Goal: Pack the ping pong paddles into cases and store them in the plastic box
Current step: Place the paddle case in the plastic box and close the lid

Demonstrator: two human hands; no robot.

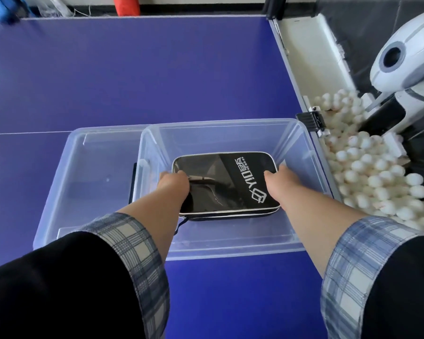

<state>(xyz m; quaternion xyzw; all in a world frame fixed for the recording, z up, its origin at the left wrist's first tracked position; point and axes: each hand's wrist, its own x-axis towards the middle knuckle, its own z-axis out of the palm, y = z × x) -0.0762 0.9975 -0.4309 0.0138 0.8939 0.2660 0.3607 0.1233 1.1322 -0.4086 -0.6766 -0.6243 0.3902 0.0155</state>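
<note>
Both hands' fingers curled on black case (224, 182), left hand (173, 183), right hand (278, 178), inside plastic box (230, 248)

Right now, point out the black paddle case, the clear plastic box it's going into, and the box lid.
black paddle case (233, 177), head view, top face.
clear plastic box (230, 253), head view, near rim.
box lid (88, 172), head view, flat centre.

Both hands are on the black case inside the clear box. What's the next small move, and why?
Probably let go and lift both hands out. The black case already lies flat inside the plastic box, apparently on top of another case, with the left hand and right hand at its two sides. The lid beside the box comes later.
</note>
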